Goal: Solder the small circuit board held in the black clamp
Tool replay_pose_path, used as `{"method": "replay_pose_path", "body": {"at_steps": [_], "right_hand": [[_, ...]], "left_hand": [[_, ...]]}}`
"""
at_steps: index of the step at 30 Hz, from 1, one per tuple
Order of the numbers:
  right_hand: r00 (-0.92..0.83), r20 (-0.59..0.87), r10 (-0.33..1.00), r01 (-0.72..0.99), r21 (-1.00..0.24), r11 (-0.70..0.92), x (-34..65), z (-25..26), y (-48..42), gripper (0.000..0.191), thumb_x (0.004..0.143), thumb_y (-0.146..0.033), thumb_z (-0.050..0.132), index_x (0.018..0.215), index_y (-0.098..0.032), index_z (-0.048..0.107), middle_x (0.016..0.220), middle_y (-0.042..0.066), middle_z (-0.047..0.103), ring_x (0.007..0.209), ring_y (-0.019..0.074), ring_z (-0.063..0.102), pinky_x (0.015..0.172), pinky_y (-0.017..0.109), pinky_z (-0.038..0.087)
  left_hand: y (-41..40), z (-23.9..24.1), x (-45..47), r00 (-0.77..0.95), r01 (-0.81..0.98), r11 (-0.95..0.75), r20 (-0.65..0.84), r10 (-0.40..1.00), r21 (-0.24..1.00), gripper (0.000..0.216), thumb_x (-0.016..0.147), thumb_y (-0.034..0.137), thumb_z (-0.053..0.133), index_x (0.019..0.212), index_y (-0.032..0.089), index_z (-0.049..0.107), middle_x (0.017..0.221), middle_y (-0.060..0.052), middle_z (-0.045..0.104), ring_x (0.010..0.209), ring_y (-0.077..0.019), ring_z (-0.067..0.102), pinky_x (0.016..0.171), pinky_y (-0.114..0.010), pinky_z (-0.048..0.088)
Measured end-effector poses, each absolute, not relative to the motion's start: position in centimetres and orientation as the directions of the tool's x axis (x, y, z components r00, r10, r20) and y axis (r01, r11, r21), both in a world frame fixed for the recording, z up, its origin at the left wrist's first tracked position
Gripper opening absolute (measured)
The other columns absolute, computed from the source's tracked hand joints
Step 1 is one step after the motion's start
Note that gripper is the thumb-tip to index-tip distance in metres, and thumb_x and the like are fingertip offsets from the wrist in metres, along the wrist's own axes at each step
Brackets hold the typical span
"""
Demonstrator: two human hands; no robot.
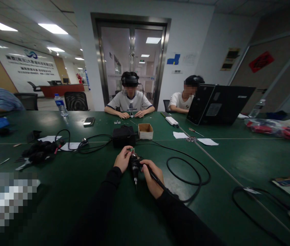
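Note:
My left hand [123, 159] pinches a small greenish part [132, 150] at its fingertips, just above the green table [83, 191]. My right hand [153, 177] is closed round a black corded tool [135, 167] whose metal tip points down toward me. The small part touches the top end of the tool. Both forearms wear black sleeves. The tool's black cable [186, 171] loops off to the right across the table.
Behind my hands stand a black power box [124, 136] and a small open cardboard box [145, 131]. A tangle of cables and tools [40, 152] lies left. Two people sit across the table; an open laptop [218, 104], papers [207, 141], phone [89, 121] and water bottle [60, 105] are farther out.

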State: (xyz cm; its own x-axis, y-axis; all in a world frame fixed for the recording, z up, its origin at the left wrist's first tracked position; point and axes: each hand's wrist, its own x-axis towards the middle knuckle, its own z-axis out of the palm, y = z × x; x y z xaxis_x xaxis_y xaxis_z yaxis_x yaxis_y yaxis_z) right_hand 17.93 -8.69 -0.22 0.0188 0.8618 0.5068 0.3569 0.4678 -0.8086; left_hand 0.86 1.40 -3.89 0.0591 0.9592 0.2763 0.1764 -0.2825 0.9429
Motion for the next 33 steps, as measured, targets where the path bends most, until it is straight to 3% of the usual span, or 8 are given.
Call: {"method": "replay_pose_path", "body": {"at_steps": [12, 33], "right_hand": [[0.023, 0.517, 0.856, 0.363, -0.802, 0.474, 17.93, -0.04, -8.87, 0.024, 0.093, -0.030, 0.049, 0.098, -0.022, 0.071, 0.074, 0.000, 0.067, 0.072, 0.0168, 0.066, 0.074, 0.025, 0.051], [0.033, 0.523, 0.852, 0.367, -0.799, 0.476, 18.03, -0.13, -8.70, 0.023, 0.093, -0.029, 0.049, 0.097, -0.021, 0.070, 0.082, 0.002, 0.071, 0.072, 0.0162, 0.067, 0.070, 0.024, 0.050]], "left_hand": [[1.33, -3.83, 0.79, 0.046, 0.186, -0.276, 0.272, 0.961, 0.943, 0.027, 0.088, 0.029, 0.051, 0.114, 0.023, 0.057, 0.101, -0.004, 0.072, 0.098, -0.0200, 0.068, 0.095, -0.034, 0.050], [1.49, -4.09, 0.86, 0.033, 0.195, -0.272, 0.271, 0.962, 0.942, 0.028, 0.089, 0.025, 0.050, 0.116, 0.024, 0.057, 0.101, -0.004, 0.071, 0.096, -0.0188, 0.069, 0.094, -0.034, 0.050]]}}
